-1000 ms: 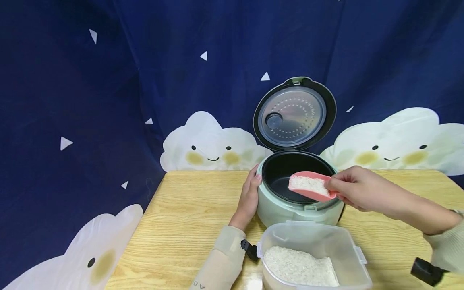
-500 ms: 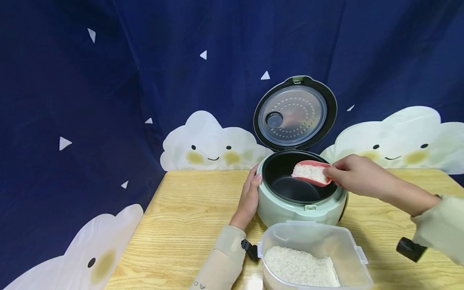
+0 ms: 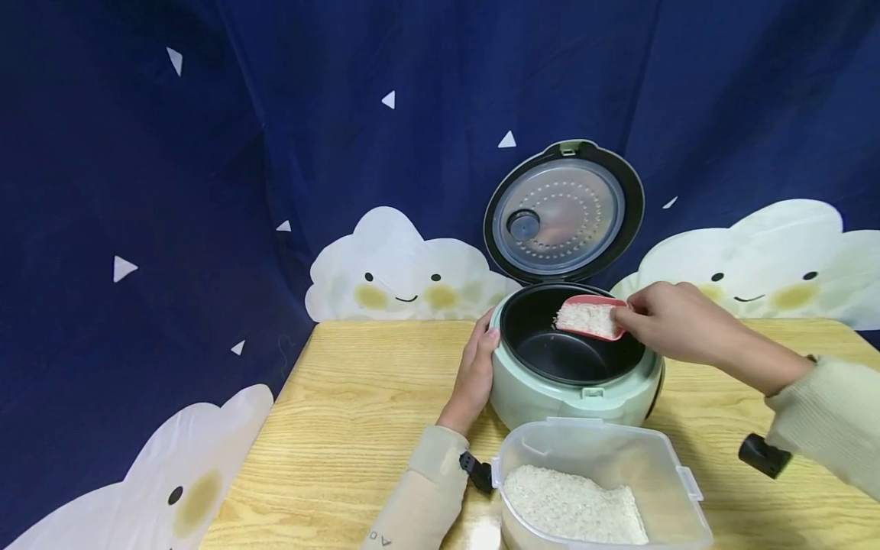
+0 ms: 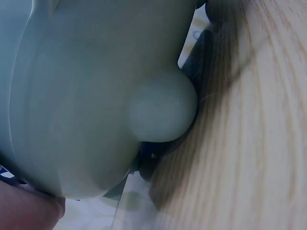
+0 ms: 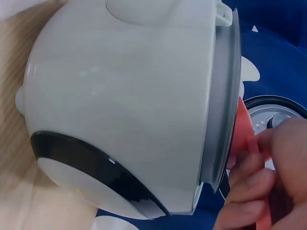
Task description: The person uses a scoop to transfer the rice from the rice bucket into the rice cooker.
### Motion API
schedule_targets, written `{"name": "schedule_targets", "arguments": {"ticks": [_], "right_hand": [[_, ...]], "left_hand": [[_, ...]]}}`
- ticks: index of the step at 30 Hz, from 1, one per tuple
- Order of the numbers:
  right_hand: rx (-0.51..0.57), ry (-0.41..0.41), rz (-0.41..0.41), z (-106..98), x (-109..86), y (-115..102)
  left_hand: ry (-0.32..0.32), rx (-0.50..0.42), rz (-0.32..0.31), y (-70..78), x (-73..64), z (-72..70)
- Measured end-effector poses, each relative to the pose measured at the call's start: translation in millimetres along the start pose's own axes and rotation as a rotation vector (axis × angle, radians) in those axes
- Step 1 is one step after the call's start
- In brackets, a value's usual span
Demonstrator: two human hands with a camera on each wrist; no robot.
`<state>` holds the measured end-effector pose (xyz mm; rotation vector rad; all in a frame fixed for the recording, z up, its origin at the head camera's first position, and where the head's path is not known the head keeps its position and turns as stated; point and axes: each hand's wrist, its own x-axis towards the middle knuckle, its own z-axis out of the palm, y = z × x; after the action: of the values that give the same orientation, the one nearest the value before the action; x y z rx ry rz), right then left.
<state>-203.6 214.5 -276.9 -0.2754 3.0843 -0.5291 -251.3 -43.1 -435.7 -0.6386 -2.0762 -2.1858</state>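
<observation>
In the head view a pale green rice cooker [image 3: 571, 401] stands with its lid [image 3: 564, 210] raised and a dark inner pot [image 3: 560, 355] inside. My right hand [image 3: 677, 325] grips the handle end of a pink scoop [image 3: 594, 334] over the pot's right part. White rice [image 3: 587, 315] fills the scoop, with loose grains at its front lip. The right wrist view has curled fingers [image 5: 247, 191] around the scoop beside the pot rim. My left hand [image 3: 474, 370] rests along the cooker's left side, mostly out of the left wrist view.
A clear plastic bin [image 3: 605, 443] of rice [image 3: 574, 504] stands just in front of the cooker, near my left sleeve. Everything sits on a wooden table [image 3: 351, 412]. Behind it hangs a dark blue curtain [image 3: 385, 160] with cloud pictures.
My right hand has carried the rice-filled scoop up and away from me, further over the back right of the pot. The left hand has stayed on the cooker.
</observation>
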Motion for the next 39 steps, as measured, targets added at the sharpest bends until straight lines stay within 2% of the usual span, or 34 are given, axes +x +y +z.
{"name": "schedule_targets", "arguments": {"ticks": [7,15,21,28,39], "right_hand": [[-0.096,0.065,-0.002,0,5.9,-3],[-0.188,0.142,-0.069,5,3.0,-7],[-0.281,0.237,-0.15,11,-1.2,-11],[-0.326,0.325,-0.225,12,-7.0,-11],[-0.394,0.423,-0.297,10,-13.5,-13]], "left_hand": [[-0.003,0.002,-0.001,1.2,-0.6,0.1],[0.005,0.005,0.002,2.2,-0.2,0.4],[0.005,0.001,-0.002,1.9,-0.6,0.2],[0.003,-0.003,-0.003,1.8,-0.6,0.6],[0.011,0.002,-0.002,3.1,-0.7,1.0]]}}
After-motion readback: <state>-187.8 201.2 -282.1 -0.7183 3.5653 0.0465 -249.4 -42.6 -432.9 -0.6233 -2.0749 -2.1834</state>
